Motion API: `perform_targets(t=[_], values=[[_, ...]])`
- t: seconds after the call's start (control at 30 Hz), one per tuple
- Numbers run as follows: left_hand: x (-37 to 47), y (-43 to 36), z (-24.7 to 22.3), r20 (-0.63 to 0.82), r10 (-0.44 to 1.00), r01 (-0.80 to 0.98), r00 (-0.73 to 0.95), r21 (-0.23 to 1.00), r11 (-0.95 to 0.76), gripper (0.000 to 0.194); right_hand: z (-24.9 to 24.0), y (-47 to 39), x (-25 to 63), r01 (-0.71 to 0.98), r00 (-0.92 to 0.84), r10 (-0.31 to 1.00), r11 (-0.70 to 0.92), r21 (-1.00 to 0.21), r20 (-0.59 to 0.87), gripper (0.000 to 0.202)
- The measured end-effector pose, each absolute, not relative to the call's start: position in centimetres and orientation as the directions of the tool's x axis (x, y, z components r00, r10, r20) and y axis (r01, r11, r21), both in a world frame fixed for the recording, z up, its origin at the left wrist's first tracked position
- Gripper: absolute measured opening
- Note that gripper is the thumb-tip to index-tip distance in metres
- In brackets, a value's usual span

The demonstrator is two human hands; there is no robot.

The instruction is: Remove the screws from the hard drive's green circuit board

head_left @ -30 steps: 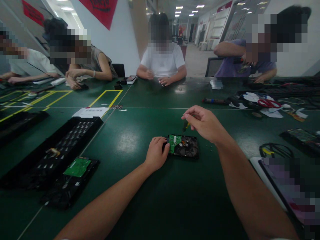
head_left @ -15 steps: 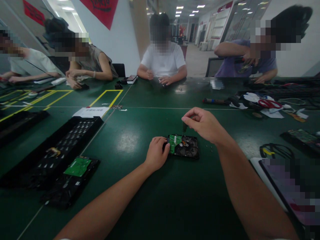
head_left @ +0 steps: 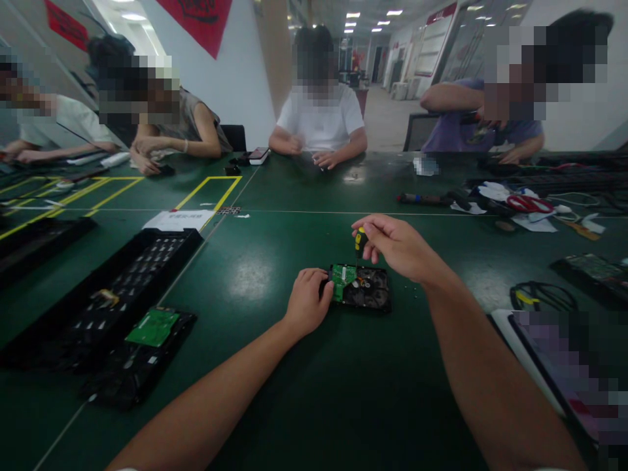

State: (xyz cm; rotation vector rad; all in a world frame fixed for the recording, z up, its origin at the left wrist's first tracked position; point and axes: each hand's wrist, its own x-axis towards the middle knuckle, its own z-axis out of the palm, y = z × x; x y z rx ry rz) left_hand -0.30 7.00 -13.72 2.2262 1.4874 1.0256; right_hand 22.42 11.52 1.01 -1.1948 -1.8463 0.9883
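Observation:
A hard drive (head_left: pixel 370 291) lies flat on the green table, its green circuit board facing up on the left part. My left hand (head_left: pixel 309 297) grips the drive's left end, thumb along the near side and fingers over the far side. Above the drive, my right hand (head_left: pixel 390 242) holds a small yellow and black screwdriver (head_left: pixel 360 242) between thumb and fingers. The screwdriver stands upright, its tip down at the board's far right edge. Several tiny screws (head_left: pixel 415 289) lie scattered on the table right of the drive.
At left are a long black tray (head_left: pixel 147 275) and another drive with a green board (head_left: pixel 152 327). A tablet-like device (head_left: pixel 549 366), a coiled black cable (head_left: pixel 542 297) and a heap of gloves and tools (head_left: pixel 530 203) are at right. Several people sit across the table (head_left: pixel 294 190).
My right hand has shifted its fingers around the screwdriver, and the yellow handle now shows. The left hand and the drive stay in place.

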Motion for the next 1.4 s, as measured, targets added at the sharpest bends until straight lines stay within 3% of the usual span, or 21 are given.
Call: perform_targets(t=[0.23,0.5,0.73,0.93,1.4], values=[[-0.3,6.9,-13.6,0.407,0.889,0.694,0.211,0.578,-0.429,0.016,1.8,10.9,22.3,0.448,-0.309,0.930,0.325,-0.833,0.197,0.027],[-0.2,6.8,-13.2,0.405,0.888,0.687,0.218,0.582,-0.435,0.016,1.2,11.2,22.6,0.490,-0.233,0.959,0.262,-0.832,0.165,0.034],[-0.1,6.8,-13.4,0.401,0.895,0.721,0.193,0.561,-0.407,0.032,1.4,11.3,22.7,0.493,-0.251,0.946,0.306,-0.814,0.204,0.023],[0.0,6.8,-13.4,0.387,0.888,0.726,0.249,0.533,-0.436,0.047,1.1,11.3,22.6,0.482,-0.292,0.949,0.254,-0.838,0.120,0.024],[0.0,6.4,-13.1,0.341,0.846,0.732,0.410,0.431,-0.528,0.058,2.2,10.6,22.1,0.552,-0.286,0.949,0.278,-0.786,0.135,0.021]])
